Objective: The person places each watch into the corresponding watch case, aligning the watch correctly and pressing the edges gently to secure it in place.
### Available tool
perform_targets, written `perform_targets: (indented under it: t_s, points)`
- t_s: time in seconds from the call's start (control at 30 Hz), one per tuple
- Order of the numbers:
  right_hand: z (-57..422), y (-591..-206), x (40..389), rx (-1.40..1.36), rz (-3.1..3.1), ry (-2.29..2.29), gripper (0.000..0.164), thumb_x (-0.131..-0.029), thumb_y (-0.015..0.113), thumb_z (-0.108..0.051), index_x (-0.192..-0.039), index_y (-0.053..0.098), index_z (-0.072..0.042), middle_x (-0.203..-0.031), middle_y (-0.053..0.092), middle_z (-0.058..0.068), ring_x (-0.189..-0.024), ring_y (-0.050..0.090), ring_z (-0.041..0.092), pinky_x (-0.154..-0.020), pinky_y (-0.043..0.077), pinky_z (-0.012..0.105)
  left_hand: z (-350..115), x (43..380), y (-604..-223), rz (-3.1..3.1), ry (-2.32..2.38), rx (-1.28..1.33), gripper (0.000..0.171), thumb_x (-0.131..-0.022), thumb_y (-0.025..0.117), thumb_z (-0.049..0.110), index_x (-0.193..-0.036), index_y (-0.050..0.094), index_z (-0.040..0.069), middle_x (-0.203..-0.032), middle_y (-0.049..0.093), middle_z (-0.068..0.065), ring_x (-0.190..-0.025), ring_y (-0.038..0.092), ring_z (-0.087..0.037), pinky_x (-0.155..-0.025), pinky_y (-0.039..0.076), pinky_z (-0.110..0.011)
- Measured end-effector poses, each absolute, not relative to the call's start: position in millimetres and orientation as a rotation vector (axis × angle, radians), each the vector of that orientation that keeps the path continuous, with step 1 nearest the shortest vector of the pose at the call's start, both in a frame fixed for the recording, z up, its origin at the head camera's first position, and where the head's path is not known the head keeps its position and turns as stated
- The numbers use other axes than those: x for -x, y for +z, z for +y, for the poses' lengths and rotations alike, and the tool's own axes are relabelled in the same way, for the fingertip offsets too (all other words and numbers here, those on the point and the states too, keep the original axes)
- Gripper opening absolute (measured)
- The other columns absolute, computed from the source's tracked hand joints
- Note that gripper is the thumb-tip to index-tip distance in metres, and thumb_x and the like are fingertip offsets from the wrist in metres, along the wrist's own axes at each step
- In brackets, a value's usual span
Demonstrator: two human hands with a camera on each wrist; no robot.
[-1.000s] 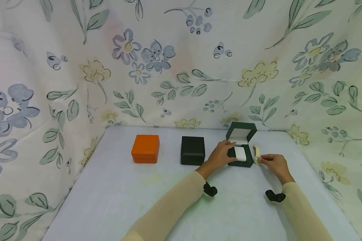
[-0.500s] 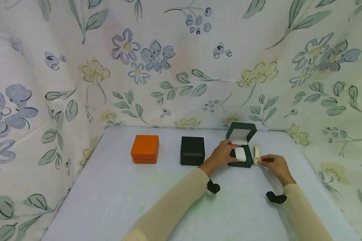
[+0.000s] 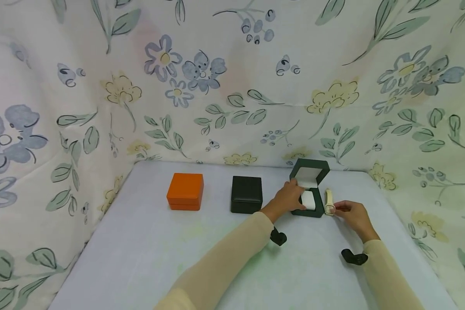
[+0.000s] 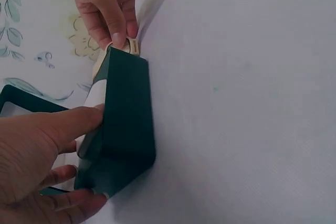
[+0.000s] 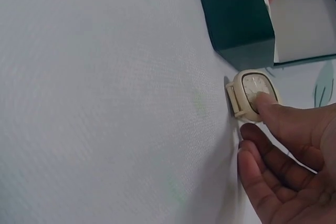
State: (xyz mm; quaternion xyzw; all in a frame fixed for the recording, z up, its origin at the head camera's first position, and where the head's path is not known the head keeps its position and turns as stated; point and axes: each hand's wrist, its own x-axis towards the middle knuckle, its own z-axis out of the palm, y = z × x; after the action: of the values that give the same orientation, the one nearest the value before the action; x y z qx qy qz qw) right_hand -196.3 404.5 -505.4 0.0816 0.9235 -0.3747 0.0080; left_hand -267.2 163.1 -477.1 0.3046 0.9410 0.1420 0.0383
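Note:
A dark green watch box [image 3: 314, 214] stands with its lid raised at the back right of the table, a white cushion [image 3: 308, 200] inside. My left hand [image 3: 288, 197] grips the box's left side; in the left wrist view its thumb [image 4: 79, 121] lies over the edge by the cushion and the other fingers are against the side wall. Just right of the box lies a cream wristwatch [image 3: 329, 202], strap stretched away from me. My right hand [image 3: 352, 217] pinches it at the case, its thumb [image 5: 273, 109] over the dial [image 5: 256, 85] in the right wrist view.
A closed black box [image 3: 246, 194] stands left of the green one, and a closed orange box [image 3: 185, 192] farther left. The white-covered table [image 3: 147, 258] meets a floral cloth [image 3: 217, 129] at the back and sides. Black wrist cameras [image 3: 354, 257] sit at both cuffs.
My left hand has shifted slightly right and its thumb has dropped a little along the box. The right hand stays at the watch, which has barely moved.

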Motion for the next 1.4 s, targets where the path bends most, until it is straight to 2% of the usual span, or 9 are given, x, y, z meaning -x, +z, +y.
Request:
perform_targets:
  t_s: [0.2, 0.33, 0.5, 0.8, 0.97, 1.07, 1.27, 1.4]
  points:
    - [402.6, -506.1, 194.8, -0.244, 2.889, -1.201, 0.033, -0.094, 0.074, -0.017, -0.114, 0.068, 0.010, -0.106, 0.072, 0.020, -0.088, 0.060, 0.013, -0.066, 0.047, 0.019, 168.4, 267.7, -475.8, 2.854, 0.456, -0.870, 0.049, -0.082, 0.085, 0.042, -0.122, 0.070, 0.017, -0.128, 0.047, -0.004, -0.103, 0.049, -0.013, -0.067, 0.047, -0.023]
    - [401.9, -505.4, 195.3, -0.246, 2.885, -1.191, 0.032, -0.095, 0.073, -0.015, -0.116, 0.068, 0.009, -0.109, 0.071, 0.021, -0.092, 0.060, 0.018, -0.067, 0.047, 0.019, 172.7, 268.3, -475.2, 2.865, 0.440, -0.819, 0.047, -0.082, 0.085, 0.042, -0.118, 0.071, 0.016, -0.130, 0.046, -0.005, -0.102, 0.049, -0.014, -0.063, 0.047, -0.024]
    - [402.3, -504.7, 196.2, -0.237, 2.887, -1.187, 0.031, -0.096, 0.072, -0.014, -0.116, 0.068, 0.008, -0.109, 0.071, 0.020, -0.091, 0.061, 0.015, -0.067, 0.048, 0.019, 175.1, 269.3, -474.9, 2.873, 0.428, -0.801, 0.045, -0.082, 0.085, 0.043, -0.113, 0.072, 0.015, -0.130, 0.045, -0.005, -0.100, 0.048, -0.014, -0.060, 0.046, -0.024]
    - [402.5, -502.9, 194.3, -0.205, 2.916, -1.253, 0.032, -0.096, 0.072, -0.016, -0.114, 0.067, 0.011, -0.093, 0.074, 0.011, -0.078, 0.057, 0.004, -0.061, 0.045, 0.021, 169.6, 271.1, -481.4, 2.914, 0.453, -0.914, 0.057, -0.079, 0.087, 0.046, -0.124, 0.070, 0.016, -0.126, 0.050, -0.003, -0.102, 0.051, -0.013, -0.064, 0.049, -0.023]
    - [406.3, -500.6, 192.9, -0.283, 2.930, -1.260, 0.032, -0.098, 0.067, -0.022, -0.116, 0.069, 0.005, -0.094, 0.075, 0.005, -0.089, 0.051, 0.010, -0.070, 0.040, 0.027, 166.8, 270.3, -481.1, 2.984, 0.332, -0.958, 0.067, -0.078, 0.084, 0.055, -0.132, 0.067, 0.019, -0.131, 0.054, 0.001, -0.108, 0.053, -0.013, -0.070, 0.053, -0.024]
    - [407.1, -495.3, 190.1, -0.337, 2.906, -1.326, 0.034, -0.099, 0.066, -0.026, -0.117, 0.069, 0.003, -0.096, 0.074, 0.001, -0.094, 0.050, 0.009, -0.073, 0.040, 0.028, 166.8, 270.2, -480.9, 3.034, 0.224, -1.014, 0.069, -0.078, 0.082, 0.059, -0.135, 0.065, 0.022, -0.131, 0.058, 0.004, -0.113, 0.054, -0.012, -0.077, 0.054, -0.026]
    - [401.0, -482.1, 181.4, -0.347, 2.946, -1.487, 0.031, -0.099, 0.067, -0.025, -0.111, 0.068, 0.004, -0.089, 0.071, -0.007, -0.083, 0.057, -0.003, -0.068, 0.047, 0.019, 167.0, 268.4, -483.7, 3.082, 0.207, -1.127, 0.067, -0.080, 0.083, 0.054, -0.135, 0.065, 0.020, -0.125, 0.062, 0.006, -0.114, 0.056, -0.009, -0.082, 0.054, -0.025]
    - [394.9, -475.3, 174.8, -0.316, 3.003, -1.545, 0.028, -0.100, 0.066, -0.022, -0.109, 0.067, 0.005, -0.087, 0.069, -0.010, -0.080, 0.059, -0.004, -0.068, 0.049, 0.014, 166.5, 264.3, -485.9, 3.090, 0.281, -1.173, 0.067, -0.081, 0.084, 0.047, -0.138, 0.063, 0.017, -0.125, 0.061, 0.004, -0.111, 0.058, -0.008, -0.084, 0.054, -0.021]
